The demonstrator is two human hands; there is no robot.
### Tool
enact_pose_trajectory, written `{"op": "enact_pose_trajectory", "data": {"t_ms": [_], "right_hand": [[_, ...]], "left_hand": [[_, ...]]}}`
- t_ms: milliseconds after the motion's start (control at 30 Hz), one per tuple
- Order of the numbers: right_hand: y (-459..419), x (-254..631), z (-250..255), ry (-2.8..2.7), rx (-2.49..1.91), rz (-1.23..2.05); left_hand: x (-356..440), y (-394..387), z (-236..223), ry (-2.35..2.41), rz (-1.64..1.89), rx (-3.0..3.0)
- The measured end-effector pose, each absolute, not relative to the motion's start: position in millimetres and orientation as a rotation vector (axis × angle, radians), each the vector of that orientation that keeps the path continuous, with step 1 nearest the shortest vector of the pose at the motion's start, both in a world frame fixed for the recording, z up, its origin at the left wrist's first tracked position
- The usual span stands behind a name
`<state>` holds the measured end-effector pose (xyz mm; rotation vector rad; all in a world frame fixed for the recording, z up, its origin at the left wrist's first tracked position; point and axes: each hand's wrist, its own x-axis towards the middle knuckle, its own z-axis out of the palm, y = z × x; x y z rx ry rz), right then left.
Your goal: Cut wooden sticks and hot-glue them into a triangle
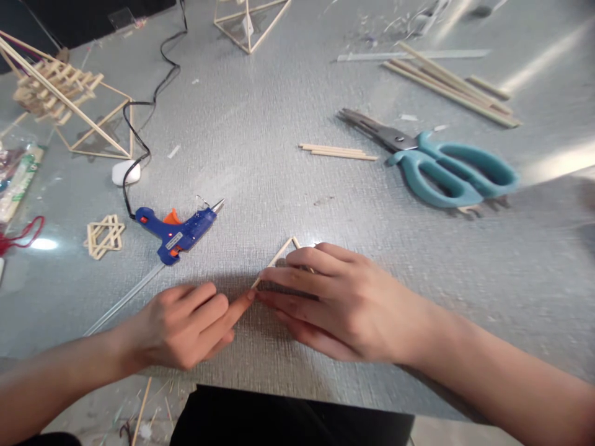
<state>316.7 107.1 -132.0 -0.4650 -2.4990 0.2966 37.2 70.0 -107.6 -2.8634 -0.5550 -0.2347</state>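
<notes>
Thin wooden sticks meet at a point in a triangle-like frame (pixel 280 251) on the table, partly hidden under my right hand. My right hand (pixel 337 297) bends over this frame, its fingertips pinching and pressing the sticks. The stretched index fingertip of my left hand (pixel 190 322) touches the frame's lower left end, while its other fingers are curled in with nothing visible in them. To the left lies a blue hot glue gun (pixel 190 232) with an orange trigger, a clear glue stick (pixel 125 300) coming out of its back. Several short sticks (pixel 337 152) lie beyond my hands.
Teal-handled scissors (pixel 458 167) lie at the right, below longer sticks (pixel 455 87). A small stick star (pixel 105 236) sits left of the glue gun. Stick structures (pixel 100 127) stand at the back left. A black cord (pixel 155 93) crosses a white object (pixel 125 173).
</notes>
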Motion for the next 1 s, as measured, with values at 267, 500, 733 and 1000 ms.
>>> {"op": "enact_pose_trajectory", "data": {"t_ms": [267, 500, 733, 1000], "right_hand": [[107.0, 317.0, -130.3, -2.505, -0.474, 0.312], [106.2, 317.3, -129.4, -2.503, -0.483, 0.316], [106.6, 316.3, -128.7, -2.503, -0.491, 0.328], [105.9, 316.2, -129.1, -2.474, -0.492, 0.333]], "left_hand": [[38.2, 71.9, -104.9, -0.499, -0.219, -2.852], [37.4, 70.6, -103.3, -0.447, -0.210, -2.811], [41.3, 73.3, -98.3, -0.320, -0.219, -2.844], [35.5, 50.1, -98.5, -0.337, -0.422, -2.894]]}}
